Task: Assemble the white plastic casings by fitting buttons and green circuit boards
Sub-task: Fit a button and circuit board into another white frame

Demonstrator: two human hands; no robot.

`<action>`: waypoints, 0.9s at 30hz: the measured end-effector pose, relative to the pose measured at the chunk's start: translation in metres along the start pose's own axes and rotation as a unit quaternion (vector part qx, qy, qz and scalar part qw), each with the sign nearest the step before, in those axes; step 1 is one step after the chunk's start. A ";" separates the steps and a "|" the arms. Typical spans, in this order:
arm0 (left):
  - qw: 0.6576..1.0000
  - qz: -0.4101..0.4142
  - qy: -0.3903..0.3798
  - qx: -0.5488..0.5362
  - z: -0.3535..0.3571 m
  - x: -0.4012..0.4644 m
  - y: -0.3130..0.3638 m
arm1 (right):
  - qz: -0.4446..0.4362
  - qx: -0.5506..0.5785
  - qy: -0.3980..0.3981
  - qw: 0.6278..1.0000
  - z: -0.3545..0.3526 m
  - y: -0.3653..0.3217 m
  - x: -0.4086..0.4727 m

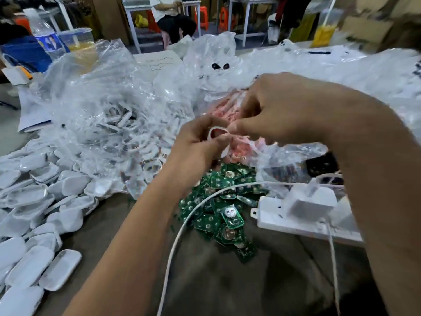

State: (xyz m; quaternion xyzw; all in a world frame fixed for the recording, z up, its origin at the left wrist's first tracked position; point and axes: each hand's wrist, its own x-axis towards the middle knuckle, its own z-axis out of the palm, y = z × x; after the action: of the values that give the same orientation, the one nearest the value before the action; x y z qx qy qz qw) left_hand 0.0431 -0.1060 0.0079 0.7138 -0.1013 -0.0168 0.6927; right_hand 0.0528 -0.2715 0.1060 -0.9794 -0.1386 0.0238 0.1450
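Observation:
My left hand [196, 144] grips a white plastic casing [224, 151] above the table's middle, with a red button [217, 133] showing in its upper opening. My right hand [280, 110] reaches in from the right, its curled fingertips pinching at the casing's top edge beside the button. Just behind the hands lies a clear bag of pink-red buttons [227, 106]. Below them a heap of green circuit boards [218, 201] is spread on the table. Many more white casings [34, 201] are piled at the left.
Crumpled clear plastic bags [109, 106] fill the middle and back of the table. A white power strip [296, 215] with a plugged charger sits at the right, its white cable [182, 226] crossing the boards. A water bottle [45, 37] stands far left. A person stands beyond the table.

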 end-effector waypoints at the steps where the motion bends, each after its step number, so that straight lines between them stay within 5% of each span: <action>1: 0.999 0.006 -0.030 0.029 0.014 0.007 0.006 | 0.032 -0.037 -0.040 0.998 -0.015 0.017 -0.001; 5: 0.985 0.001 -0.124 0.116 0.065 0.028 0.019 | 0.152 -0.145 -0.190 0.959 -0.029 0.085 -0.004; 10: 0.957 0.012 -0.174 0.231 0.106 0.039 0.005 | 0.169 -0.145 -0.286 0.932 -0.001 0.122 -0.004; 21: 0.968 0.054 -0.130 0.209 0.115 0.034 -0.015 | 0.179 -0.102 -0.246 0.947 0.018 0.134 0.009; 27: 0.985 0.003 -0.119 0.123 0.108 0.030 -0.013 | 0.170 -0.067 -0.214 0.960 0.004 0.134 0.010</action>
State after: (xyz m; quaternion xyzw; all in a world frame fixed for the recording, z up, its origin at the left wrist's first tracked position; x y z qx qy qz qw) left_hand 0.0560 -0.2169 -0.0058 0.7864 -0.1866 -0.0871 0.5824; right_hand 0.0979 -0.3912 0.0632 -0.9680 0.0007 0.2477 0.0402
